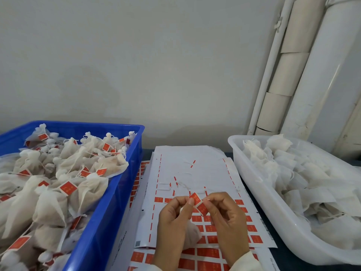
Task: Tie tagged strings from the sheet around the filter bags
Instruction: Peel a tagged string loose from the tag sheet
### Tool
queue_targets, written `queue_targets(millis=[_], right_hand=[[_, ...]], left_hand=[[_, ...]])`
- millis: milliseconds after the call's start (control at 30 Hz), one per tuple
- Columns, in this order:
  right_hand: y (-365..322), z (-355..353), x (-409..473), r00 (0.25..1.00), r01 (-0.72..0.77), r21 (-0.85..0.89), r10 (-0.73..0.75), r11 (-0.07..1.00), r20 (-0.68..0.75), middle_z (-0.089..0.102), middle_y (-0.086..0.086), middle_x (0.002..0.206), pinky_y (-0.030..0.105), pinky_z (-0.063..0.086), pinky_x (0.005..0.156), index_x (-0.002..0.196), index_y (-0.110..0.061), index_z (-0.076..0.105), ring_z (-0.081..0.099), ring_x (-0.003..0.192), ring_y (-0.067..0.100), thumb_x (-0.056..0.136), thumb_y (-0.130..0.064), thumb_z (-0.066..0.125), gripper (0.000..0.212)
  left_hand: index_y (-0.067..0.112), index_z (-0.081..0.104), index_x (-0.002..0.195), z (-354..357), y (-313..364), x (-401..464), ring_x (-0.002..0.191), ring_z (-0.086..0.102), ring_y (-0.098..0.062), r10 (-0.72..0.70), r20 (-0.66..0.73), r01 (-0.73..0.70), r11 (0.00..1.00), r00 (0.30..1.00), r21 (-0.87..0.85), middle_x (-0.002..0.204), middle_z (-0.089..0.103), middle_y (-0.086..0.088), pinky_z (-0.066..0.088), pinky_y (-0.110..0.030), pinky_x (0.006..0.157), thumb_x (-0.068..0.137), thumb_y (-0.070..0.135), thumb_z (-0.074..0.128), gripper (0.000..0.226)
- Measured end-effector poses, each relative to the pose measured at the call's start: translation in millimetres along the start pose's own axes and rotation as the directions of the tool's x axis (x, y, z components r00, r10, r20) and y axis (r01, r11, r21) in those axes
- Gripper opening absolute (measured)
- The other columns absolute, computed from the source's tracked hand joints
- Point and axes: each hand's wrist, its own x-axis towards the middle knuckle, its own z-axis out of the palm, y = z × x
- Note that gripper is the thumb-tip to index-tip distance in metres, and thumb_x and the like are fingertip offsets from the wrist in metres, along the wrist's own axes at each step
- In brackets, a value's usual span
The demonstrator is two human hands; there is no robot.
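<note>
Both hands meet over the tag sheet (195, 173): left hand (173, 218) holds a filter bag (192, 236), right hand (224, 216) pinches a red tag (202, 209). A blue crate (117, 192) sits close on the left. A white tub (254, 192) sits close on the right.

Plain grey wall (136, 55) — white pipes (312, 75) right.

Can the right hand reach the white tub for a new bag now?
Probably not yet: the right hand is pinching a red tag. The white tub lies beside it, nothing between.
</note>
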Motion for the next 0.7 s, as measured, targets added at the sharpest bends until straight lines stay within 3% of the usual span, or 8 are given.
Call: queue_targets(millis=[167,333,433,533,700], right_hand=[[3.6,-1.3,-0.4,1.000,0.023,-0.044,-0.023,0.999,0.004,0.066,-0.016,0.074,0.008,0.048,0.060,0.079,-0.022,0.062,0.064,0.069,0.004,0.081,-0.026,0.056,0.008],[5.7,0.7,-1.2,0.999,0.025,-0.051,-0.026,0.998,-0.026,0.066,-0.014,0.072,0.011,0.050,0.059,0.079,-0.022,0.061,0.064,0.067,0.006,0.082,-0.027,0.056,0.008],[6.4,-2.2,0.4,0.999,-0.025,-0.039,0.027,0.999,0.031,0.068,-0.015,0.073,0.011,0.049,0.057,0.083,-0.022,0.062,0.064,0.066,0.005,0.082,-0.019,0.062,0.003],[6.2,-6.8,2.7,0.994,-0.020,-0.116,0.032,0.993,0.101,0.068,-0.023,0.081,0.007,0.049,0.066,0.089,-0.032,0.063,0.065,0.076,-0.001,0.078,-0.013,0.069,0.022],[6.8,-8.4,2.9,0.994,0.066,-0.287,-0.038,0.956,0.103,0.063,-0.032,0.087,0.003,0.044,0.070,0.076,-0.041,0.060,0.059,0.085,-0.005,0.078,-0.011,0.071,0.032]], left_hand=[[0.017,0.064,0.067,-3.5,0.1,-0.4,0.058,0.057,-0.004,0.085,0.044,-0.090,0.986,0.995,0.140,0.052,0.060,0.012,0.047,-0.007,0.059,0.086,0.019,0.059,0.019],[0.019,0.062,0.065,-3.4,0.2,-0.6,0.060,0.059,-0.003,0.086,0.048,-0.093,0.984,0.995,0.151,0.054,0.061,0.011,0.047,-0.007,0.061,0.086,0.019,0.059,0.022],[0.018,0.063,0.068,-5.2,-0.1,-0.1,0.061,0.058,0.001,0.104,0.021,-0.106,0.983,0.994,0.149,0.055,0.061,0.013,0.045,-0.004,0.060,0.086,0.020,0.059,0.019],[0.019,0.064,0.071,-8.2,1.0,0.7,0.060,0.057,0.001,0.113,0.023,-0.115,0.986,0.993,0.121,0.055,0.061,0.013,0.045,-0.004,0.060,0.086,0.020,0.059,0.016],[0.016,0.062,0.066,-8.8,1.2,2.7,0.058,0.053,-0.009,0.083,0.110,-0.093,0.992,0.990,0.087,0.051,0.056,0.008,0.047,-0.013,0.063,0.087,0.011,0.056,0.023]])
